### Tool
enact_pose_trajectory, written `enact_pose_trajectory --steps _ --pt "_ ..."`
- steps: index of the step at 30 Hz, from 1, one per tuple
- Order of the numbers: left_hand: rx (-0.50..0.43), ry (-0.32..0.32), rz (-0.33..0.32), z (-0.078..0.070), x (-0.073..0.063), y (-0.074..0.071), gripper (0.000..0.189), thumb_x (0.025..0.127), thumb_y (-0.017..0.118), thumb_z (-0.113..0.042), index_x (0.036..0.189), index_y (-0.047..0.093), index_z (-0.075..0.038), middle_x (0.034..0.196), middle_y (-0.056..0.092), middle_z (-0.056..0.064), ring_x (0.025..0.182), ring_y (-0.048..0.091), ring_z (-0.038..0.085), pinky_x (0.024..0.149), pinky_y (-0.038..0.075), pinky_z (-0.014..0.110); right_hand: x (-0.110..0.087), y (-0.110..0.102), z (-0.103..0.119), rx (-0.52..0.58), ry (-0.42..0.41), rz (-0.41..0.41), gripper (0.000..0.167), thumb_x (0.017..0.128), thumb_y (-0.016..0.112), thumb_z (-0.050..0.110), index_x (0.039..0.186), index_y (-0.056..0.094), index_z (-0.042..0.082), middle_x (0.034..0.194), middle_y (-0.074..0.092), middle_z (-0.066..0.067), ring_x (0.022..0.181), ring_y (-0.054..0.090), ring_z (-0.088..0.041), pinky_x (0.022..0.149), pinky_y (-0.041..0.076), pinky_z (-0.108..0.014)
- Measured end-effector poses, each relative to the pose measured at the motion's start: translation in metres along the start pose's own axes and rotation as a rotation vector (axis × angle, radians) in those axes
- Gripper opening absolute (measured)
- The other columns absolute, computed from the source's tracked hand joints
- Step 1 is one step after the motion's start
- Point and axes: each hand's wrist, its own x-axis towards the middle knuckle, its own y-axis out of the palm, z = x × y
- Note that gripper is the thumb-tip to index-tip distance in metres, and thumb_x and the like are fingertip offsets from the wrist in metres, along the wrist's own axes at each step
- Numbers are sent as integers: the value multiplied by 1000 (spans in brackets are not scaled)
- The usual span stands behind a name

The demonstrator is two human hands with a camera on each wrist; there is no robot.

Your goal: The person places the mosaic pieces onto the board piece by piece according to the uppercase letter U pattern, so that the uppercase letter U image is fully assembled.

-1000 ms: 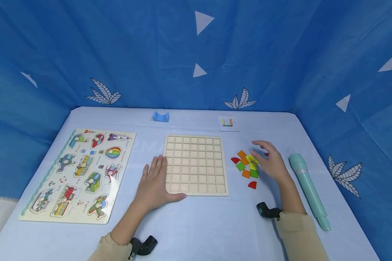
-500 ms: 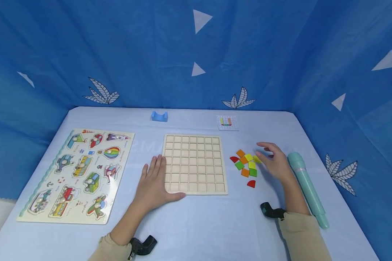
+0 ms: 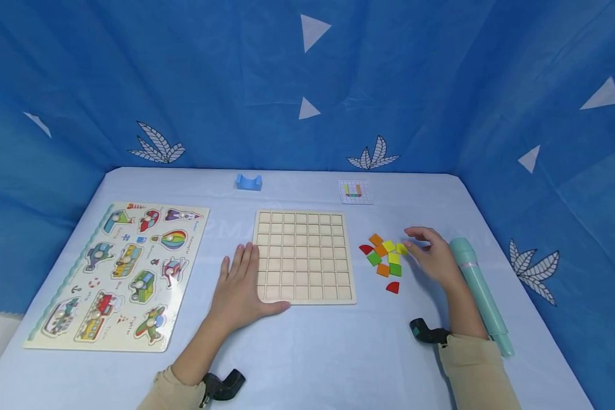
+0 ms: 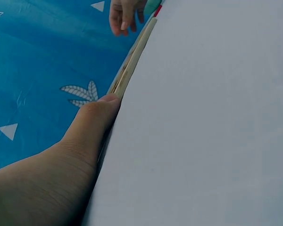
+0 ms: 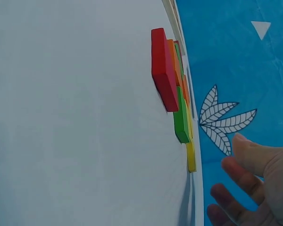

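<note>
My left hand (image 3: 240, 296) rests against the left side of a wooden grid board (image 3: 302, 259), fingers straight and thumb stretched along the near edge. In the left wrist view, the thumb (image 4: 89, 122) touches the board's edge (image 4: 140, 52). My right hand (image 3: 433, 259) hovers just right of a loose cluster of orange, yellow, green and red tiles. Its fingers are loosely bent with nothing between them. Nearest to them lies a yellow tile (image 3: 401, 249). A red quarter-round tile (image 3: 393, 287) lies apart on the near side; the right wrist view shows the red tile (image 5: 164, 70) in front.
A picture peg puzzle (image 3: 118, 279) lies on the left of the white table. At the back are a blue cradle-shaped piece (image 3: 249, 182) and a small pattern card (image 3: 356, 192). A mint-green tube (image 3: 482, 296) lies right of my right forearm. Blue curtains surround the table.
My right hand has drawn back a little to the right from the tiles, and the yellow tile now shows beside its fingertips. My left hand has stayed at the board.
</note>
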Motion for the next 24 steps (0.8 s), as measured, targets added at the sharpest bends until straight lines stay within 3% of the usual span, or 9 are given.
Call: enact_pose_trajectory --steps 24 --pt "13 1 0 0 -1 0 143 60 66 -86 158 10 1 167 7 18 156 3 33 124 5 57 4 11 -20 -134 -12 43 34 98 63 18 131 62 10 136 55 -17 128 50 -38 106 45 -58"
